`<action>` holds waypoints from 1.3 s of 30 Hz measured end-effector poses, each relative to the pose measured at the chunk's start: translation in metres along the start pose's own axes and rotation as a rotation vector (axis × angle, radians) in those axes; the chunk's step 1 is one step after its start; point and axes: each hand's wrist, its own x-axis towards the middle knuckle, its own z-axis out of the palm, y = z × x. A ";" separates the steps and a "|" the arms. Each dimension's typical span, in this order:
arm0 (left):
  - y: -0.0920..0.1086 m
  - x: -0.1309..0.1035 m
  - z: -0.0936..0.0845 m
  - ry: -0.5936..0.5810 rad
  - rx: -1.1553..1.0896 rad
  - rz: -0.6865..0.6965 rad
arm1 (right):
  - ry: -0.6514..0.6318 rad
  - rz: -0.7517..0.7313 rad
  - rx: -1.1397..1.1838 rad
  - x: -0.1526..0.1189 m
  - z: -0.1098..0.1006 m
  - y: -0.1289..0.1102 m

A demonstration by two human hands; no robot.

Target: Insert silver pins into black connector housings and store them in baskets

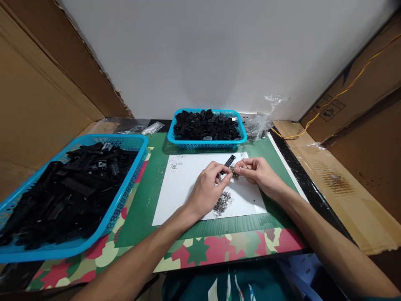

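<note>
A slim black plastic part (230, 160) sticks out beyond the fingers of my left hand (209, 184), which is closed around it over the white sheet (178, 190). Just to the right, my right hand (258, 170) has thumb and forefinger pinched together close to the left fingertips; what they hold is too small to make out. Small metal pieces lie in a pile (224, 202) below the hands. Another little heap (234, 172) shows between the hands. A few tiny pieces (176, 163) are scattered at the sheet's upper left.
A large blue basket (125, 184) of long black parts stands at the left. Behind the sheet is a smaller blue basket (205, 145) of black pieces, beside a clear plastic bag (258, 124). Cardboard (351, 184) and a yellow-red wire (336, 95) are at the right.
</note>
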 end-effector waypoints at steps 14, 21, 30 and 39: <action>0.001 0.004 0.002 0.020 -0.136 -0.039 | 0.020 -0.072 -0.133 -0.001 0.005 -0.001; -0.005 0.010 0.001 -0.015 -0.335 -0.093 | 0.070 -0.167 -0.252 -0.001 0.007 -0.004; -0.005 0.009 -0.001 -0.015 -0.354 -0.106 | 0.117 -0.302 -0.307 -0.004 0.013 -0.003; 0.004 0.005 -0.009 0.036 -0.192 -0.007 | 0.169 -0.324 -0.293 -0.006 0.011 -0.008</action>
